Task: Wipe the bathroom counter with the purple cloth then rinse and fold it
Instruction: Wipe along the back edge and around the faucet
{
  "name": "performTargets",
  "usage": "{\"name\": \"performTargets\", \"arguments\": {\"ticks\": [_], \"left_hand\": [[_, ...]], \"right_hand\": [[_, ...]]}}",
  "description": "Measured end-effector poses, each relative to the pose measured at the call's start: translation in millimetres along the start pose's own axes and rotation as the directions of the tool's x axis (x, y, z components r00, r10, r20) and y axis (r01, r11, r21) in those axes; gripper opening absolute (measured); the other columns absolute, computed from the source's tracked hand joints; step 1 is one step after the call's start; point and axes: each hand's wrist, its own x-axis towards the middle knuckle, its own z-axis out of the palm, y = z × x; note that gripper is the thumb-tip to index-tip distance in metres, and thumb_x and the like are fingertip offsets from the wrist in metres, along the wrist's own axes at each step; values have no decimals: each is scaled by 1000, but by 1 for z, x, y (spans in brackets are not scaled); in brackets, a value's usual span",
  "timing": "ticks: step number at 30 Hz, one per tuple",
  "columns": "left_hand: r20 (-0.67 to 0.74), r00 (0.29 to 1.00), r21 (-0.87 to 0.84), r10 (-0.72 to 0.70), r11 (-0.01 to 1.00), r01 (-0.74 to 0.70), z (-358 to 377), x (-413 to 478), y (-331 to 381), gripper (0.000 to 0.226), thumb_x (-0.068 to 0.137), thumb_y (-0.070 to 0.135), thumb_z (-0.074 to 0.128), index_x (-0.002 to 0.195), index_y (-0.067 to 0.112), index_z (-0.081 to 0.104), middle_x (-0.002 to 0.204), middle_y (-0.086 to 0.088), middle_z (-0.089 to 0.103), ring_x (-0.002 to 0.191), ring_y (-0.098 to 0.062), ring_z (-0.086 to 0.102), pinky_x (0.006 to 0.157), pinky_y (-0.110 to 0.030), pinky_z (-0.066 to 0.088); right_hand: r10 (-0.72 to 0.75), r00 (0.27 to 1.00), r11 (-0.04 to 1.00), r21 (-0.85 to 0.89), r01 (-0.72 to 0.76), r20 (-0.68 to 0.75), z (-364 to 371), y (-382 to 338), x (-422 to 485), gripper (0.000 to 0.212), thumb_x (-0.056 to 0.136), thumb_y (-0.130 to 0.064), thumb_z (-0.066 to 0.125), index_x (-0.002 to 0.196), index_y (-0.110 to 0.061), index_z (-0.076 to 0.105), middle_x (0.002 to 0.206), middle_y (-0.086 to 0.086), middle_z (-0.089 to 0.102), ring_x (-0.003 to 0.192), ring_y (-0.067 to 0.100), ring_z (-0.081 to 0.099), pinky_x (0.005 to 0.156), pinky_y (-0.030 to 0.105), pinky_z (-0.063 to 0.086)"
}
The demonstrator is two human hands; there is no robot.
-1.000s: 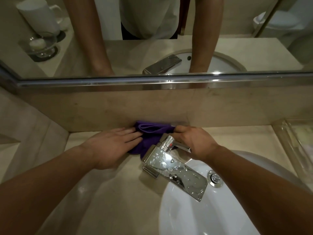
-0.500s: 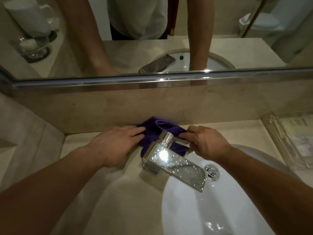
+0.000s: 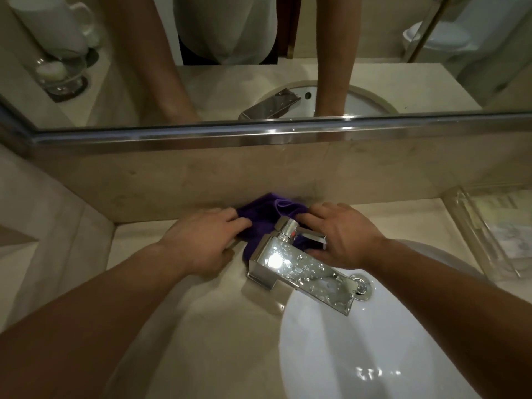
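The crumpled purple cloth [image 3: 269, 210] now sits further behind the shiny metal tap [image 3: 302, 269], mid-frame, with the left hand [image 3: 201, 240] and right hand [image 3: 341, 236] both gripping it in curled fingers, so wiping the beige stone counter [image 3: 201, 326] looks unfinished, and rinsing and folding are left.

Our left hand [image 3: 201, 243] had its fingers [image 3: 234, 223] flat on the purple cloth [image 3: 266, 211] a second ago; now they curl at its left edge. Our right hand [image 3: 342, 237] has spread wider beside the tap lever [image 3: 312, 236], and the cloth bunches closer round the tap [image 3: 288, 260].
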Motion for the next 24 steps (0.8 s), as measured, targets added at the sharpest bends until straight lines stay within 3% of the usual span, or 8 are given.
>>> {"name": "performTargets", "arguments": {"ticks": [3, 6, 9, 13, 17, 19, 21, 24], "left_hand": [[-101, 995, -30, -22, 999, 19, 7, 6, 13, 43, 83, 51, 60, 117, 29, 46, 111, 8, 51, 100, -19, 58, 66, -33, 37], [-145, 988, -84, -57, 995, 45, 16, 8, 15, 39, 80, 51, 60, 107, 25, 45, 102, 7, 60, 88, -22, 61, 61, -32, 31], [-122, 988, -198, -93, 978, 67, 28, 5, 17, 39, 83, 44, 62, 111, 23, 46, 92, 4, 67, 85, -24, 63, 61, -34, 39], [-185, 957, -405, -224, 905, 133, 42, 1, 11, 43, 85, 25, 69, 126, 28, 56, 102, 11, 72, 94, -16, 66, 75, -27, 47], [-247, 927, -477, -283, 868, 138, 38, 9, 5, 33, 81, 17, 69, 112, 30, 64, 96, 11, 72, 89, -14, 67, 77, -33, 53], [-279, 925, -465, -258, 879, 105, 32, 17, 6, 28, 82, 20, 70, 106, 32, 63, 95, 11, 71, 88, -14, 66, 74, -35, 53], [-280, 946, -382, -164, 923, 47, 27, 22, 10, 26, 84, 26, 69, 108, 32, 62, 97, 10, 69, 91, -16, 64, 73, -35, 51], [-260, 965, -230, 24, 969, -86, 21, 27, 20, 30, 89, 29, 61, 118, 34, 62, 108, 13, 60, 97, -11, 57, 69, -30, 45]], "right_hand": [[-48, 997, 999, 23, 49, -57, 14, -8, -2, 46, 92, -57, 41, 130, -32, 48, 113, 3, 63, 87, 26, 58, 73, 38, 50], [-36, 995, 990, 130, 48, -98, 19, -12, 7, 30, 90, -55, 44, 114, -36, 45, 106, 6, 61, 84, 28, 56, 67, 38, 51], [-50, 991, 969, 235, 77, -121, 20, -12, 13, 25, 88, -54, 47, 102, -32, 44, 101, 5, 58, 84, 27, 55, 62, 37, 52], [-77, 987, 942, 315, 119, -142, 19, -11, 16, 29, 91, -55, 45, 95, -28, 55, 98, 8, 57, 82, 30, 54, 60, 44, 52], [-73, 988, 956, 271, 108, -136, 23, -8, 17, 33, 94, -59, 43, 106, -31, 55, 100, 5, 57, 83, 28, 54, 62, 39, 50], [-53, 996, 984, 165, 65, -77, 25, 1, 16, 31, 90, -52, 58, 118, -37, 56, 105, 4, 58, 90, 28, 55, 69, 37, 51], [-10, 1000, 1000, -8, 10, 9, 25, 11, 15, 46, 85, -37, 68, 130, -34, 59, 116, 2, 59, 103, 29, 56, 81, 39, 53], [39, 998, 995, -98, -35, 45, 20, 24, 7, 47, 87, -37, 48, 132, -32, 59, 121, 0, 60, 110, 30, 56, 85, 42, 53]]}}
